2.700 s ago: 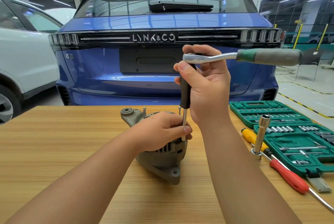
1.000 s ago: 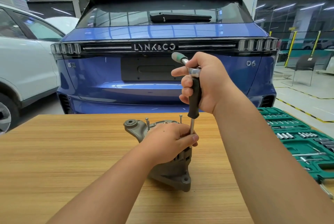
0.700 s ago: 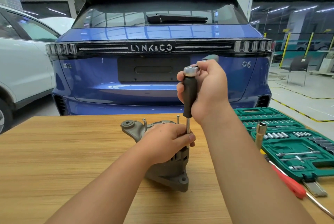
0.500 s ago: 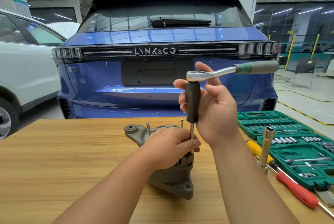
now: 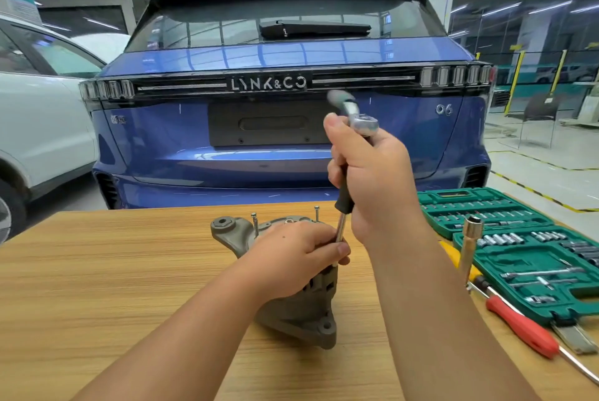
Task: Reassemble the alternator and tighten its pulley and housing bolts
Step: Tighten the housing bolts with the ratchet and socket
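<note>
Blue car (image 5: 285, 154), rear-on, fills the 12 o'clock field; a white car (image 5: 39, 115) stands at 9 o'clock. Wooden table (image 5: 97, 271) spans the lower frame.

Green socket case (image 5: 518, 238), open, lies at 3 o'clock on the table. Just beside it, towards 4 o'clock: a red-handled screwdriver (image 5: 522, 329), a yellow handle partly hidden, and a tall socket (image 5: 468, 248) standing upright.

Alternator (image 5: 301, 313) sits on the table at centre, slightly toward 6 o'clock, housing halves mated. Left hand (image 5: 298, 258) lies over its top, fingers curled on the housing, thumb and fingertips steadying the driver shaft. Right hand (image 5: 376, 183) grips the black extension driver (image 5: 344, 203), which stands upright on a housing bolt; the ratchet (image 5: 363, 123) is mounted on its top end, handle pointing away toward 12 o'clock and blurred.

Two housing bolts (image 5: 316, 214) stand proud at the far rim, judged not yet run down. The bolt under the driver is hidden by the left hand; its seating cannot be confirmed.

Assessment: housing joined, bolt tightening under way, at least two bolts outstanding. Pulley is not visible; its status cannot be judged.
</note>
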{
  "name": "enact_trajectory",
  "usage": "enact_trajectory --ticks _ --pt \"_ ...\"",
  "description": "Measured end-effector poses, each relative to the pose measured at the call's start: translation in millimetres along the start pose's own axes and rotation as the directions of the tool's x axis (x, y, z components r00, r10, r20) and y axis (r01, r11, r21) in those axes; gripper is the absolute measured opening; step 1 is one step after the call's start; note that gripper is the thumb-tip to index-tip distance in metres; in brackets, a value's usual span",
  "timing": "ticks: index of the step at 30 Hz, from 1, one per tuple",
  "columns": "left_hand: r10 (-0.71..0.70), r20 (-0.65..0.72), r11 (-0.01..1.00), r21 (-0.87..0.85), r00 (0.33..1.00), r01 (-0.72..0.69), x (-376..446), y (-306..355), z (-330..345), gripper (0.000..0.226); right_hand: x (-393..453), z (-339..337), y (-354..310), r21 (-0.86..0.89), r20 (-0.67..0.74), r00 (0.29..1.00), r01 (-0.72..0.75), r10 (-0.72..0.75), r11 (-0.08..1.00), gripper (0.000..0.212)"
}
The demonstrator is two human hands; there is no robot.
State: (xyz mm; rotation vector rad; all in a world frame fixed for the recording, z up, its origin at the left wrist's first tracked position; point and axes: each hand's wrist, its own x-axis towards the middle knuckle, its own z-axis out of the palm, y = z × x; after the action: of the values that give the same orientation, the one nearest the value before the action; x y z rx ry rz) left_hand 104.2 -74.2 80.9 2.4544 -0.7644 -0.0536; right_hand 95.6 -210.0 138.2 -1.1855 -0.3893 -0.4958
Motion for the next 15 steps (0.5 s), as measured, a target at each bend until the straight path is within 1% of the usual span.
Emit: enact_trajectory --ticks 1,2,3,4,5,7,8,9,10,12,15 --pt "0.000 0.004 1.000 -0.015 1.000 0.000 -1 0 -1 0.020 0 -2 -3 0.070 0.086 0.994 -0.074 0.068 0.995 0.015" --pt "0.001 0.006 1.000 -0.022 1.000 -0.001 -1 0 -1 0.019 -1 -4 -6 0.167 0.197 0.972 -0.160 0.126 0.973 0.018" --pt "0.005 0.006 1.000 -0.020 1.000 -0.005 -1 0 -1 0.019 -1 -7 -9 0.249 0.282 0.947 -0.227 0.154 0.942 0.023" --pt "0.010 0.007 1.000 -0.009 1.000 -0.010 -1 0 -2 0.019 -2 -9 -9 0.285 0.321 0.936 -0.239 0.142 0.928 0.027" --pt "0.012 0.009 1.000 0.002 1.000 -0.012 0 1 -2 0.020 -3 -10 -7 0.275 0.314 0.944 -0.192 0.101 0.942 0.029" --pt "0.009 0.013 1.000 0.007 1.000 -0.009 0 1 -1 0.020 -4 -5 -2 0.184 0.252 0.967 -0.009 -0.039 0.983 0.031" --pt "0.011 0.014 1.000 0.008 1.000 -0.011 1 1 -1 0.019 -5 -3 0 0.150 0.241 0.965 0.064 -0.100 0.987 0.033" --pt "0.015 0.016 1.000 0.008 1.000 -0.015 1 1 -1 0.019 -5 -1 2 0.134 0.246 0.960 0.104 -0.134 0.986 0.035" --pt "0.017 0.019 1.000 0.007 1.000 -0.018 1 0 -2 0.019 -6 0 3 0.135 0.260 0.955 0.113 -0.145 0.984 0.036" --pt "0.023 0.037 1.000 -0.003 0.999 -0.023 1 -2 -5 0.021 -6 -1 4 0.183 0.282 0.950 0.081 -0.132 0.980 0.038" --pt "0.045 0.091 0.997 -0.070 0.995 -0.039 1 -7 -11 0.021 -8 -4 2 0.342 0.364 0.927 -0.047 -0.087 0.938 0.043"
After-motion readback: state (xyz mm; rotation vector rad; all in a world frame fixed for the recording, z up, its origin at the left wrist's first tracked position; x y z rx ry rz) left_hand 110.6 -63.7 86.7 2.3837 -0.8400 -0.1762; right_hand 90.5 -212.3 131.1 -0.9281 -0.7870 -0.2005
